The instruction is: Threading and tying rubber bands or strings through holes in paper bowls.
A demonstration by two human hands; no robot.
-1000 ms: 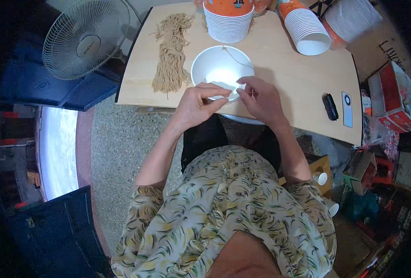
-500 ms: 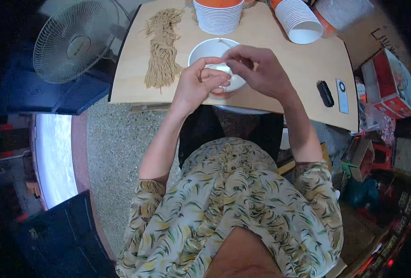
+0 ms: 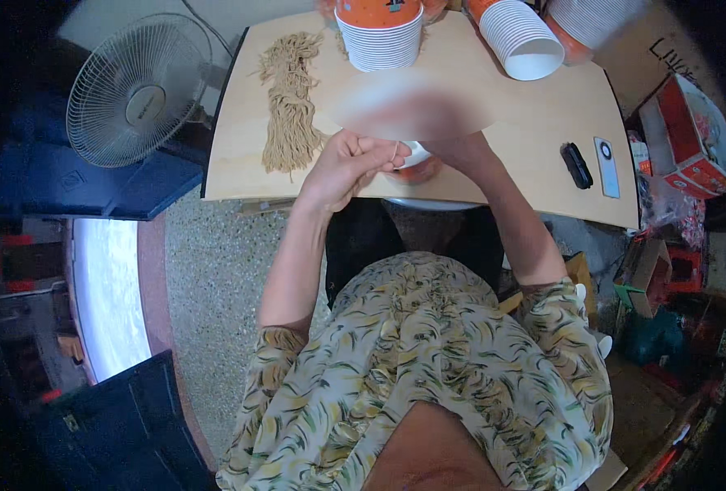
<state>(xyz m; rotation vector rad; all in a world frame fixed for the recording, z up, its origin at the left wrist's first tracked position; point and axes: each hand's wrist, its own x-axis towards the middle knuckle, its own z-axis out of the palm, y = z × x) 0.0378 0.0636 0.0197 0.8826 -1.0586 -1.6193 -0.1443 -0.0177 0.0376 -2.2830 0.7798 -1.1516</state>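
My left hand [image 3: 342,170] is closed in a pinch over the near middle of the table, with a short bit of thin pale string [image 3: 395,153] showing at its fingertips. Just beyond and beside those fingertips is a paper bowl [image 3: 417,172] with a white inside and an orange outer side, partly covered by my hands. My right hand [image 3: 459,150] reaches over the bowl from the right; a blurred oval hides its fingers. Left of my left hand lies a long bundle of tan strings [image 3: 291,123].
Stacked orange-and-white paper bowls [image 3: 382,45] stand at the back of the table [image 3: 534,139]. Another stack [image 3: 522,41] lies on its side at the back right. A black object [image 3: 576,166] and a white-and-grey strip [image 3: 606,168] lie on the right. A fan [image 3: 144,104] stands left.
The bowl's wide white opening was in plain view; now a blur and my hands cover most of it. String now shows at my left fingertips. The view has shifted slightly.
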